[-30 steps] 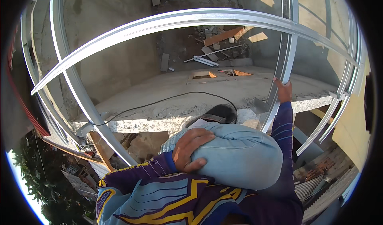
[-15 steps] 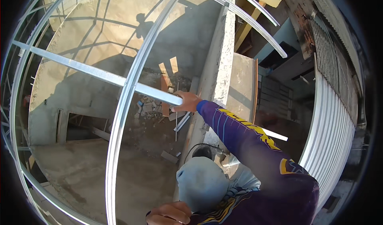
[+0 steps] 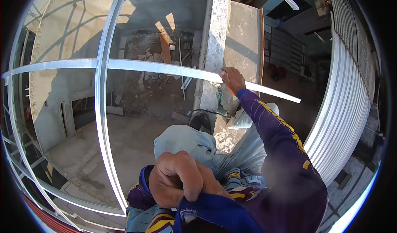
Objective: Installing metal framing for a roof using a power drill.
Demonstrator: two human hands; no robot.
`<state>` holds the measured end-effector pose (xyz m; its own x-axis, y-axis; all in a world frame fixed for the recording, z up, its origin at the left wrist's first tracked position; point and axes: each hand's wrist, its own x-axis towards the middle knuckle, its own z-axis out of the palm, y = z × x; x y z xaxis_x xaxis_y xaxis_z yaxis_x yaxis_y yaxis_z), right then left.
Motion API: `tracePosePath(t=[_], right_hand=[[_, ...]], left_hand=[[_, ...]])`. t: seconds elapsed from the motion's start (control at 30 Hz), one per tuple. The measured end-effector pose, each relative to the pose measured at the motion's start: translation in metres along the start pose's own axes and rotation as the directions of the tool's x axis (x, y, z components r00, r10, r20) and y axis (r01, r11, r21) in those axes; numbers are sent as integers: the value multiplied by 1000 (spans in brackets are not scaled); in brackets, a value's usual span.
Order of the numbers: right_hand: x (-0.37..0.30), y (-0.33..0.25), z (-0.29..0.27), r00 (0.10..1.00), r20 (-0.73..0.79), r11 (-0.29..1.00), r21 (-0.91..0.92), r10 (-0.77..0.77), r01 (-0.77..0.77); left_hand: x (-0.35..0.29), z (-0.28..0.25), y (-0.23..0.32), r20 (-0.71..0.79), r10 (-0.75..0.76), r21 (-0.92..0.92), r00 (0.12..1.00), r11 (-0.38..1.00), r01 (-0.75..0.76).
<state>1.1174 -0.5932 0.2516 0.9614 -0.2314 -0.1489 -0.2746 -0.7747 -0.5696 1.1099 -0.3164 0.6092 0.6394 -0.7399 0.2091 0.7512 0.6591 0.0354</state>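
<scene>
A silvery metal bar runs across the view to a free end at the right, passing a long metal rail on the left. My right hand is closed over the bar above the concrete wall top, with the fingers curled over its far edge. Low in the middle and close to me, my left hand is closed, its thumb and curled fingers pinching the edge of a dark blue cloth. My legs in light blue trousers and one dark shoe show beneath.
I am perched on a narrow concrete wall top, high over a floor with rubble and wooden boards. More metal framing curves along the left. A corrugated roof sheet lies at the right. A dark cable crosses by my shoe.
My right hand has gone from near the rail crossing to a spot nearer the bar's free end. My left hand has come up and now pinches the blue cloth. The view has shifted.
</scene>
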Motion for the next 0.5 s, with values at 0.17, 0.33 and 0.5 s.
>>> tracePosePath(t=[0.17,0.33,0.5], right_hand=[[12,-34,-26,977,-38,972,109,211,-206],[1,-46,-7,951,-69,952,79,302,-297],[-2,-30,-26,947,-155,959,86,282,-271]], left_hand=[[30,8,-46,-42,35,-217,999,975,-43],[53,70,-51,-444,87,-362,892,893,-267],[26,16,-69,-137,286,-159,948,939,-306]])
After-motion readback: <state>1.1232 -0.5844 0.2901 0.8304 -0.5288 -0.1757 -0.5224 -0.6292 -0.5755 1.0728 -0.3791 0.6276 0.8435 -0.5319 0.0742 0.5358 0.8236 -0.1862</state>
